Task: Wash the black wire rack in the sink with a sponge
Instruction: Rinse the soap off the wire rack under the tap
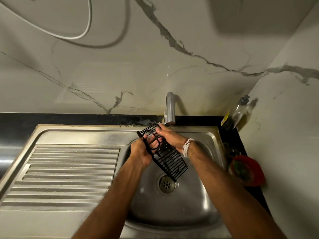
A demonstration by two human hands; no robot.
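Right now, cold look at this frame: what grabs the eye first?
The black wire rack, held tilted over the steel sink basin, its lower end just above the drain. Both hands hold it: the left hand at its side edge, the right hand on its upper end under the tap. No sponge is visible; a red tub sits on the counter to the right.
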